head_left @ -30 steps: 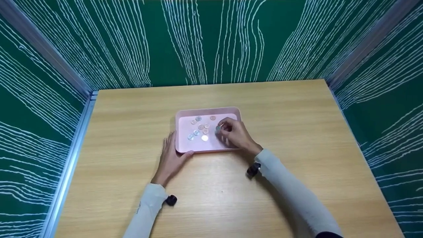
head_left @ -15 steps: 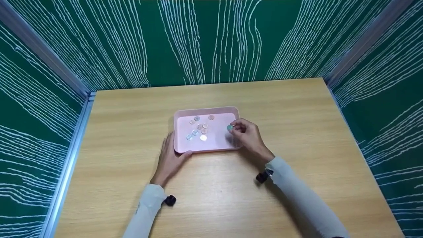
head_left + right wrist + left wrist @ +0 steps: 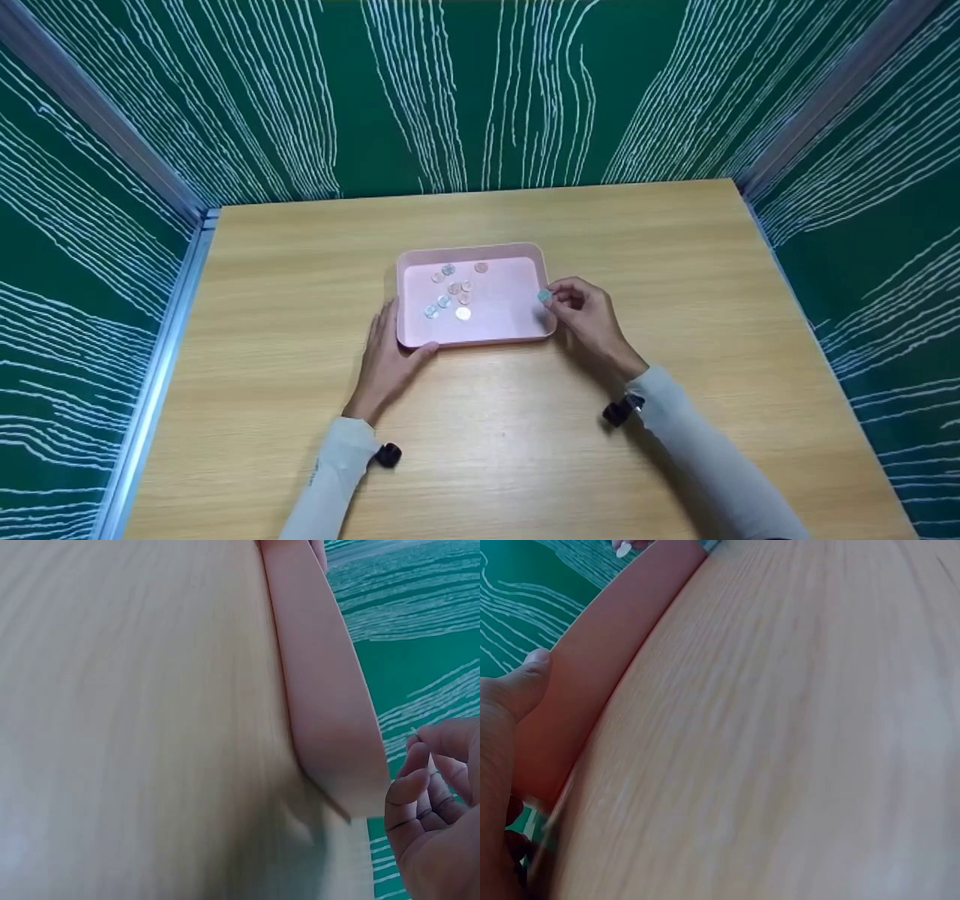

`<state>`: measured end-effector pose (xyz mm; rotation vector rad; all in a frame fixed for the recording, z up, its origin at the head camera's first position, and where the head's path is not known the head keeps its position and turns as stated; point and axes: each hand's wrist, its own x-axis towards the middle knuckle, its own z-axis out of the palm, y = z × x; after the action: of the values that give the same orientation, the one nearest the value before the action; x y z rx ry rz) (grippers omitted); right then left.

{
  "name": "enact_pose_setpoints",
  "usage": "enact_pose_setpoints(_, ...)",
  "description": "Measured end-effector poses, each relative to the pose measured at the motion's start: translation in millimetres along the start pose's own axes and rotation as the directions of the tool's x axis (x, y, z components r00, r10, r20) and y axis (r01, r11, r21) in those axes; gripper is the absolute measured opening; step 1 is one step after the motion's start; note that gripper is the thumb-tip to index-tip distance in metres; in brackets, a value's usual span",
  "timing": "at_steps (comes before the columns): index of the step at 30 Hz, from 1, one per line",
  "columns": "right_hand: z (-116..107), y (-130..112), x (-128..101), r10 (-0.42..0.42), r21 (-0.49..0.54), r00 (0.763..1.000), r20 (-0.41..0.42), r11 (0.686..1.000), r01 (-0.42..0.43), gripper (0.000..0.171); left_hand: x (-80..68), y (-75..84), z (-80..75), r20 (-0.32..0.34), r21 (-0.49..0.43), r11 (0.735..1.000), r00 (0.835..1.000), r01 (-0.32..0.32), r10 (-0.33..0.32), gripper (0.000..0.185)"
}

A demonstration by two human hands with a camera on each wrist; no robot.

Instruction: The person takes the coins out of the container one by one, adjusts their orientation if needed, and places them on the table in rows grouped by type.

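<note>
A shallow pink tray lies on the wooden table, with several small round coins scattered over its left and middle part. Some coins look silvery, others copper. My left hand rests at the tray's near left corner, fingers stretched along the left side and thumb against the near wall. Over the tray's right rim, my right hand pinches a small greenish coin between thumb and index finger. In the right wrist view only a sliver of that coin shows at the fingertips.
Around the tray spreads the wooden tabletop. Green walls with white wavy lines enclose it at the back and both sides, with metal posts at the back corners.
My right hand has moved right, from above the tray's inside to its right rim, carrying the pinched coin. The left hand and the other coins stay in place.
</note>
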<state>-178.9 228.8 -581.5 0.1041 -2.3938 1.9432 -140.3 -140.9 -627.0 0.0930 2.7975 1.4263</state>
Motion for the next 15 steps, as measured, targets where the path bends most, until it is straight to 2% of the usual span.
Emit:
enact_pose_setpoints(9,-27.1,19.9,-10.3,0.048,0.005,0.998,-0.048,0.999,-0.048,0.024,-0.3,-0.4,1.4,0.001,0.005,1.0,1.0,-0.017,0.017,0.119)
enact_pose_setpoints(15,-41.7,34.6,-9.7,0.053,-0.073,0.998,-0.033,0.996,-0.055,0.018,-0.3,-1.8,0.9,-0.007,-0.003,1.0,1.0,-0.013,0.013,0.119)
